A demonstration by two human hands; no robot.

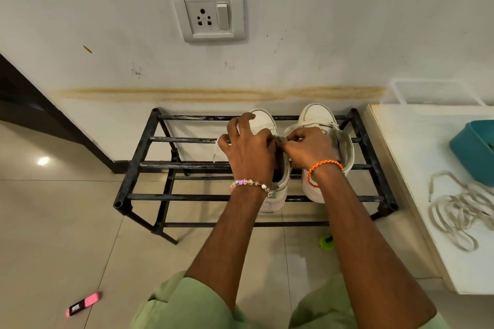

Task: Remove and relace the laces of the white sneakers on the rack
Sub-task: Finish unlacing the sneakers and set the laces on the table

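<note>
Two white sneakers stand side by side on a black metal rack, toes to the wall. My left hand lies over the left sneaker with its fingers spread and curled on the upper. My right hand pinches a flat white lace at the left sneaker's inner edge; a loose stretch of that lace hangs off the left side. The right sneaker sits partly behind my right hand. A pulled-out lace lies in a heap on the white surface at right.
A white low table stands right of the rack, with a teal tub and a clear box. On the tiled floor lie a pink object and a green one. A wall socket is above.
</note>
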